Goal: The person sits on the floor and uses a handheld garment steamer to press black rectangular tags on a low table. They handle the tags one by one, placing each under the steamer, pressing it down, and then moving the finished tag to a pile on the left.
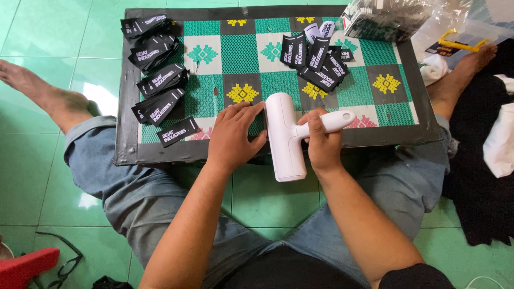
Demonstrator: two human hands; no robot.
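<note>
My right hand (pixel 323 140) grips the handle of a white lint roller (pixel 285 140) that lies across the near edge of a low board (pixel 128 107) with a green, white and yellow pattern. My left hand (pixel 231 135) rests flat on the board just left of the roller's drum, fingertips touching it; something dark may lie under the palm, I cannot tell. Black woven labels lie in stacks at the board's left (pixel 159 80) and in a loose pile at its upper right (pixel 316 59). One single label (pixel 178 131) lies near the left front edge.
I sit cross-legged on a green tiled floor (pixel 43 32) with the board over my legs. A clear bag of labels (pixel 383 18) sits at the board's far right corner. Black and white cloth (pixel 482 160) lies at right, a yellow clip (pixel 459 43) beyond, glasses (pixel 67 262) lower left.
</note>
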